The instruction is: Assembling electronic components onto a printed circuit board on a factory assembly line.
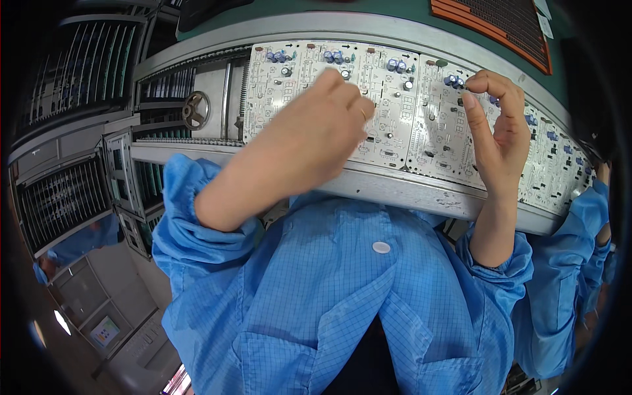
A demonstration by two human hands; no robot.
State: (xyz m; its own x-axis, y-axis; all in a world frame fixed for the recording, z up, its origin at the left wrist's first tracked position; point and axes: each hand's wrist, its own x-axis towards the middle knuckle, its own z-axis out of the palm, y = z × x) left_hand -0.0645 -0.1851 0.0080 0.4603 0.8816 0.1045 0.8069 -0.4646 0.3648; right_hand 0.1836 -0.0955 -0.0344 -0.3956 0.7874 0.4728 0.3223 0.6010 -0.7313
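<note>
White circuit boards [385, 148] lie side by side on a metal conveyor in front of me, dotted with blue capacitors [397, 65], black-topped cylinders and other small parts. My left hand [319, 128] is over the left boards, back upward, its fingers curled in and pointing down; whatever they hold is hidden. Above the boards further right, my right hand [499, 125] has its thumb and index finger bent toward each other with their tips close. These tips are beside a blue capacitor cluster [453, 81]; anything between them is too small to make out.
Metal rails [368, 191] border the boards front and back. A handwheel [195, 110] is at the conveyor's left. Beyond the far rail, an orange-edged tray [490, 29] rests on a green surface. Racks [72, 72] stand at left. A co-worker's blue sleeve [559, 283] is close on my right.
</note>
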